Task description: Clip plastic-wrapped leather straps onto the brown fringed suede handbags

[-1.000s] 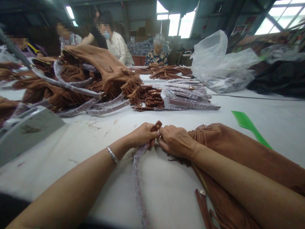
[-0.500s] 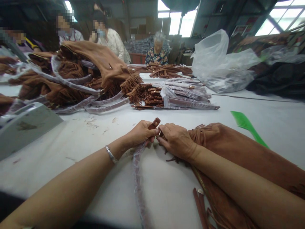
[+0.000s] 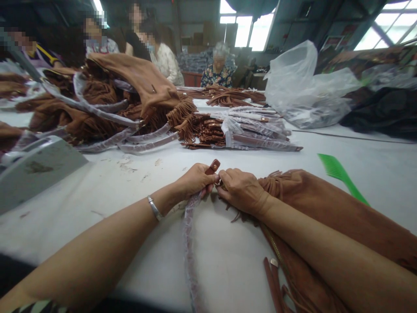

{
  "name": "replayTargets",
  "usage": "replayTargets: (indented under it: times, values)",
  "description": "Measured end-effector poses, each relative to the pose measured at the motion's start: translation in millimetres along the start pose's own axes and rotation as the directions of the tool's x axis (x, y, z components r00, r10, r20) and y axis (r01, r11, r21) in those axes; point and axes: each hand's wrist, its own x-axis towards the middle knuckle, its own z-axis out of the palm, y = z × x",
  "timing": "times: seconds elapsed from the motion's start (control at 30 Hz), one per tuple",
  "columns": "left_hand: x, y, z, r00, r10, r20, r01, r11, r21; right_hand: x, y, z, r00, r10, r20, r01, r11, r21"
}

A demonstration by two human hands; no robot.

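Note:
A brown strap (image 3: 189, 243) wrapped in clear plastic hangs down from my left hand (image 3: 197, 180), which is closed around it near its end. The bare strap end with a small metal stud sticks up past my thumb. My right hand (image 3: 241, 191) is closed on the corner of a brown suede bag (image 3: 312, 200) with fringe and a gold zip, beside a small metal fitting that my fingers mostly hide. The fingertips of both hands almost meet. Thin brown leather strips (image 3: 272, 278) with a metal piece lie by the bag's zip edge.
A green comb (image 3: 342, 176) lies beyond the bag. Plastic-wrapped straps (image 3: 254, 130) are stacked ahead, next to a heap of brown fringed bags (image 3: 130, 82). A grey stand (image 3: 39, 174) is at left, a clear plastic bag (image 3: 302, 87) at right. Several people are across the table.
My hands hold nearly the same pose at the strap end and bag corner. The view has shifted slightly. Across the table, a person in dark clothing shows more beside the one in white.

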Motion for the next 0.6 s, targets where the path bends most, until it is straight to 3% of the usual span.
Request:
replayTargets:
  times: [0.2, 0.37, 0.53, 0.6]
  values:
    - [-5, 5, -3.0, 0.993, 0.04, 0.109, -0.05, 0.994, 0.093, 0, 4, 1, 0.999, -0.031, 0.013, 0.031, 0.999, -0.005]
    - [-4, 4, -15.5, 0.979, 0.203, -0.02, -0.193, 0.954, 0.23, -2, 3, 0, 0.996, -0.074, 0.043, 0.075, 0.997, -0.012]
    - [-8, 5, -29.4, 0.965, 0.097, 0.245, -0.174, 0.932, 0.317, -2, 2, -1, 0.993, -0.106, 0.051, 0.108, 0.994, -0.023]
    - [-9, 6, -32.7, 0.958, 0.081, 0.275, -0.176, 0.924, 0.341, -2, 2, -2, 0.991, -0.12, 0.065, 0.122, 0.992, -0.025]
